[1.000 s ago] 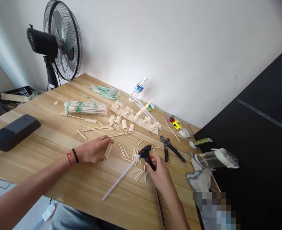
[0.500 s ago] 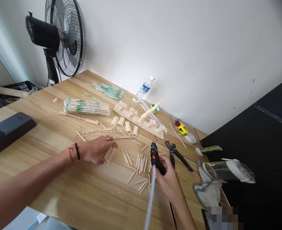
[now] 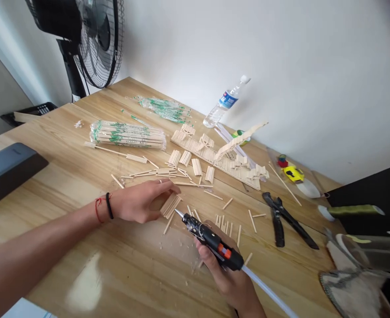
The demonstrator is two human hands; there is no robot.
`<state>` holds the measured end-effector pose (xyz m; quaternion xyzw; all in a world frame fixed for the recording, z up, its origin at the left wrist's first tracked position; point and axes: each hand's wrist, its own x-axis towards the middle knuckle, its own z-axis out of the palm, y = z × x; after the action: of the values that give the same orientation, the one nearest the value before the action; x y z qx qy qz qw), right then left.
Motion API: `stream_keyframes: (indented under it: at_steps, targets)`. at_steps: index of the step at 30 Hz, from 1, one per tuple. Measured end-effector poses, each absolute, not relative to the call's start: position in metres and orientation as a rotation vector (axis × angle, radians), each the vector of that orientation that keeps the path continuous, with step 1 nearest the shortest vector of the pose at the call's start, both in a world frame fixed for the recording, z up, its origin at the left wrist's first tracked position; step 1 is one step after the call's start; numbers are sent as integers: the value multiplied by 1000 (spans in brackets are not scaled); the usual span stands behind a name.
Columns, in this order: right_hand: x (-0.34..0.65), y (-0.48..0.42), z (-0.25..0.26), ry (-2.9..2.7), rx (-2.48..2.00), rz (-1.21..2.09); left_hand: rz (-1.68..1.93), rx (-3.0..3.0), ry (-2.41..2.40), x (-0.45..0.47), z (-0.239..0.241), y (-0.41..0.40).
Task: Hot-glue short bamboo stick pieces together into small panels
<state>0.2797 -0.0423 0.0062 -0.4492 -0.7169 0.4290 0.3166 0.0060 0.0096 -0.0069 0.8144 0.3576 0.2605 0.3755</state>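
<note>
My right hand (image 3: 226, 265) is wrapped around a black hot glue gun (image 3: 214, 242) with a long translucent glue stick (image 3: 267, 289) trailing from its back. The gun's metal nozzle points left, close to a small panel of short wooden sticks (image 3: 171, 206) lying on the table. Around that panel my left hand (image 3: 145, 198) curves, thumb near the front edge and fingers at the far edge, steadying it. Loose cut sticks (image 3: 224, 224) lie just beyond the gun. Four-sided stick pieces (image 3: 196, 167) rest in a row farther back, before a larger stick-built model (image 3: 211, 159).
Bagged sticks (image 3: 128, 134) and a second bag (image 3: 164, 109) lie at the back left. A water bottle (image 3: 226, 102) stands by the wall. Black cutters (image 3: 281, 216), a yellow tape measure (image 3: 293, 174) and a thread spool (image 3: 354, 211) are at the right. A dark box (image 3: 14, 170) sits left.
The glue gun has swung from pointing away to pointing left, its nozzle now near the stick panel. My left hand stays at the panel. The camera view has moved closer.
</note>
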Motion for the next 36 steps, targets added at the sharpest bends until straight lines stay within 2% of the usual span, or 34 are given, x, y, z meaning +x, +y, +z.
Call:
stream_keyframes:
  at_steps: [11, 23, 36]
  targets:
    - [290, -41, 0, -1928, -1114, 1050, 696, 1397, 687, 6, -13, 19]
    - [286, -57, -4, -1932, -1301, 938, 685, 1327, 662, 6, -7, 21]
    - [283, -54, -3, -1961, -1297, 935, 649, 1324, 650, 4, -8, 22]
